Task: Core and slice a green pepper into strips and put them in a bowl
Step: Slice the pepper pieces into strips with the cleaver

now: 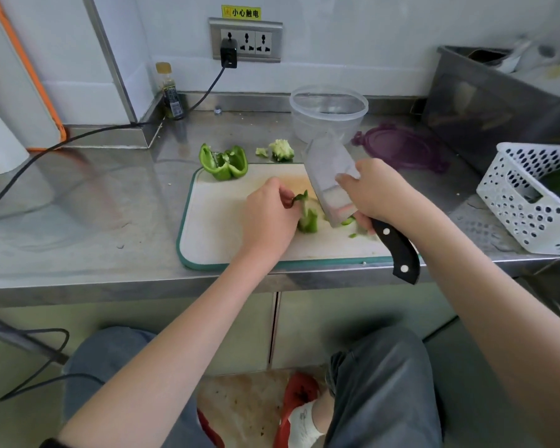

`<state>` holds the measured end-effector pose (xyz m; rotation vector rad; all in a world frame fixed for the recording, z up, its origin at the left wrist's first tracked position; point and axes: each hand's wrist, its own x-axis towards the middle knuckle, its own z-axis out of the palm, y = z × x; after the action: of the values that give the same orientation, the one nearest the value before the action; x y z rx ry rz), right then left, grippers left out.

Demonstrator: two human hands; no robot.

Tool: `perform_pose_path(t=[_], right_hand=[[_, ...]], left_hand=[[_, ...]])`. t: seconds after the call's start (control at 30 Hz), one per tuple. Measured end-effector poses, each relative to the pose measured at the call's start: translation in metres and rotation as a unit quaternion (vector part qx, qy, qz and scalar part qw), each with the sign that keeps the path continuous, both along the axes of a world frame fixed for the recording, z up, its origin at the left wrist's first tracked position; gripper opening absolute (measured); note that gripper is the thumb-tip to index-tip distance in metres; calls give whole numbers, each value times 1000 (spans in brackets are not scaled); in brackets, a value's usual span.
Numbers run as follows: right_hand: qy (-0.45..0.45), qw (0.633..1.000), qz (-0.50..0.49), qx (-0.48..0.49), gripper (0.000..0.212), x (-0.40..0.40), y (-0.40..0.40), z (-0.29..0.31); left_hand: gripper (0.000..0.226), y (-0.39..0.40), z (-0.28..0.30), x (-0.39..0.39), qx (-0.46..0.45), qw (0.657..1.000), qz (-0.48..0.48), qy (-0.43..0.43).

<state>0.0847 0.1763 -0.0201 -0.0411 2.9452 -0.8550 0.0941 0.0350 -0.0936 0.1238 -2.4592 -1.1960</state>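
Observation:
On the white cutting board (227, 227) my left hand (269, 218) pinches a piece of green pepper (307, 218) near the board's middle. My right hand (374, 192) grips a cleaver (332, 179) by its black handle, blade flat and tilted above the board just right of that piece. Small green bits (349, 221) lie under the blade. A larger pepper chunk (224, 163) sits at the board's far left corner. The pale seed core (280, 150) lies on the counter behind the board. A clear plastic bowl (328, 108) stands further back, with nothing visible inside.
A purple lid (401, 147) lies right of the bowl. A white perforated basket (537, 195) stands at the right edge, a metal bin (485, 101) behind it. A small bottle (170, 92) and a black cable (88, 134) occupy the back left of the steel counter.

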Motion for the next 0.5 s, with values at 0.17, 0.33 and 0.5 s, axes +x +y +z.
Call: perform_pose_path(t=[0.17, 0.33, 0.5], right_hand=[[-34, 999, 19, -28, 41, 6, -11, 1], [-67, 997, 6, -31, 37, 3, -17, -1], [-19, 1000, 25, -3, 35, 10, -17, -2]], left_hand=[[5, -2, 4, 11, -4, 1000, -9, -20], [15, -6, 0, 20, 39, 998, -46, -31], [23, -5, -3, 21, 44, 997, -55, -30]])
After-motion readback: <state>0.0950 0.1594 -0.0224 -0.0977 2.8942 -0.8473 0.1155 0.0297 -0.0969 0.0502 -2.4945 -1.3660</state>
